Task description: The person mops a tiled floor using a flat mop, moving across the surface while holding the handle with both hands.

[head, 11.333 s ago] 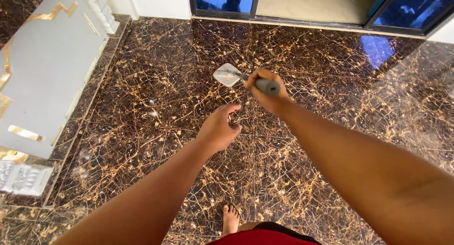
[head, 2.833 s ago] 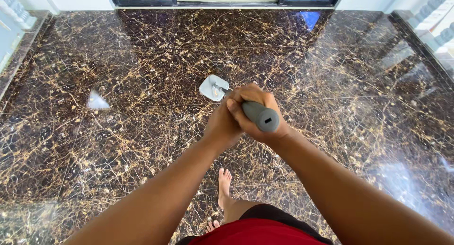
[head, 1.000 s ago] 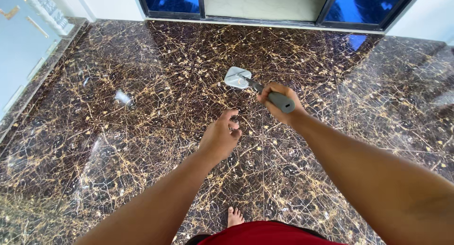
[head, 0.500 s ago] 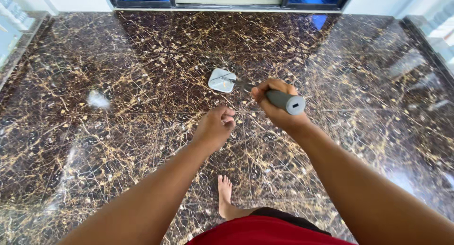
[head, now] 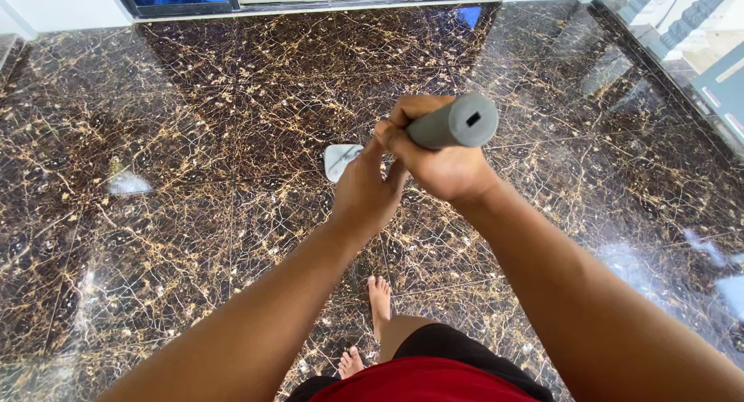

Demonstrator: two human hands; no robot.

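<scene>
Dark marble floor (head: 194, 239) all around; mop handle (head: 453, 123), held one-handed half a second ago, is now gripped by right hand (head: 442, 165) and left hand (head: 370, 193), mop head (head: 339, 160) pulled closer.

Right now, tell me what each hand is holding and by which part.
Both hands hold the mop: right hand on its grey handle grip, left hand just below.

Mop head (head: 341, 160) on marble floor (head: 194, 138)
</scene>
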